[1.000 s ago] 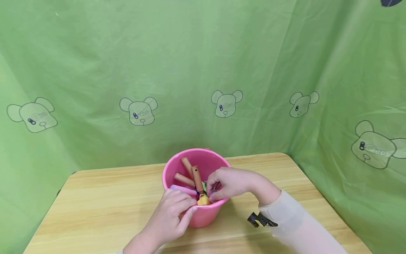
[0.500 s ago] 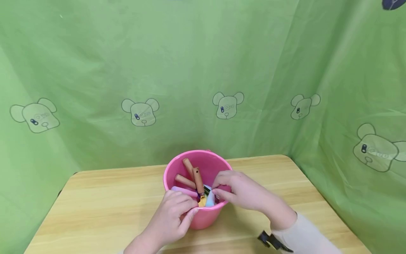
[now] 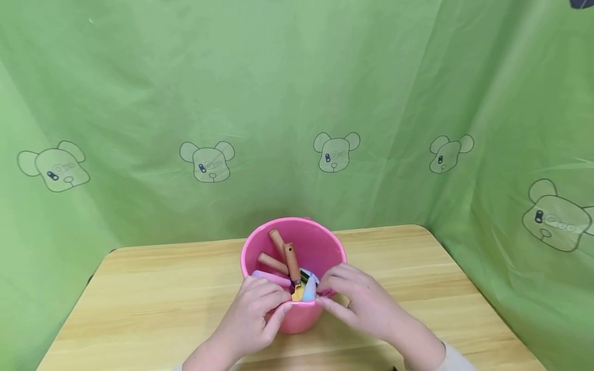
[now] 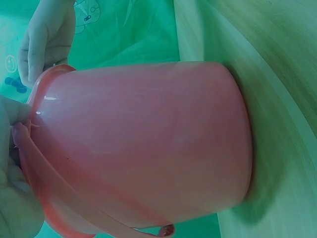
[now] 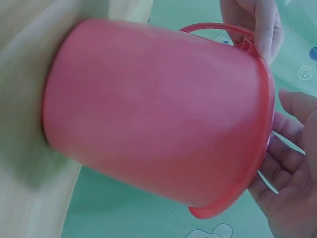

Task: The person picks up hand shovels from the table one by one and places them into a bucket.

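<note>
A pink bucket (image 3: 299,320) stands upright on the table. My left hand (image 3: 252,312) grips its near rim, and in the left wrist view also pinches the bucket's handle (image 4: 64,188). My right hand (image 3: 366,301) is at the right side of the rim, fingers bent loosely over the edge into the bucket, thumb outside and apart from the wall in the right wrist view. Inside, a small tool with a wooden handle (image 3: 291,264) and yellow head (image 3: 298,292) leans among two more wooden handles (image 3: 273,263). A lilac piece (image 3: 271,278) and a light-blue piece (image 3: 309,288) lie beside it.
The wood-grain table (image 3: 162,293) spreads around the bucket on both sides. Behind it and at the sides hangs a green curtain (image 3: 274,93) printed with bear heads, close to the table's back edge.
My right hand has drawn back from inside the bucket towards its near right rim, its fingers opening. The light-blue piece now shows. My left hand stays on the rim.
</note>
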Demonstrator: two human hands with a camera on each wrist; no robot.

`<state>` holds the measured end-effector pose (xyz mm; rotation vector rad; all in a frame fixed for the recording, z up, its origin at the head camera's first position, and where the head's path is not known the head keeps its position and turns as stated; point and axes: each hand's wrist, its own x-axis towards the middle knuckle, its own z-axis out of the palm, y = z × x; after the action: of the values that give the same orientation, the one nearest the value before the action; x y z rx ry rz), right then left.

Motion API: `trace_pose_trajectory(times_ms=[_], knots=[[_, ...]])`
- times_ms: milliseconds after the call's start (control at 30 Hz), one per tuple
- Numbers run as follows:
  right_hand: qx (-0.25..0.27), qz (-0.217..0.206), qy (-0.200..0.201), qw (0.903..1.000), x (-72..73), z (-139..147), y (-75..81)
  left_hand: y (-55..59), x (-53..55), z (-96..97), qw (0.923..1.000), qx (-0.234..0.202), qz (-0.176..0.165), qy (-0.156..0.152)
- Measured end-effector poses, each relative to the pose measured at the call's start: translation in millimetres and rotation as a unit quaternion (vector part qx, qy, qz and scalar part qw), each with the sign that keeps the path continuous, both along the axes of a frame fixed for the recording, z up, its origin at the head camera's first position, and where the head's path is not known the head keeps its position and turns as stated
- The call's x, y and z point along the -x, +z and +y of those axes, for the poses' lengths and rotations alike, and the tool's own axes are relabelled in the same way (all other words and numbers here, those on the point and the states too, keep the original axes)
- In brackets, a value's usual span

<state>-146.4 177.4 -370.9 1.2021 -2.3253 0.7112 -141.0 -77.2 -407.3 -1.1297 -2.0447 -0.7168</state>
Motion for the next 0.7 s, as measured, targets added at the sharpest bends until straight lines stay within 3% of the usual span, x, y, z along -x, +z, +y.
trace_pose_trajectory(times_ms=[267,700], knots=[[0.007,0.042,0.003,0.9991,0.1,0,-11.7,-1.0,0.5,-0.2,1.0000,0.000,0.002,0.002],[0.017,0.051,0.008,0.9985,0.9,0,-16.9,-1.2,0.6,-0.6,1.0000,0.002,-0.001,0.001]])
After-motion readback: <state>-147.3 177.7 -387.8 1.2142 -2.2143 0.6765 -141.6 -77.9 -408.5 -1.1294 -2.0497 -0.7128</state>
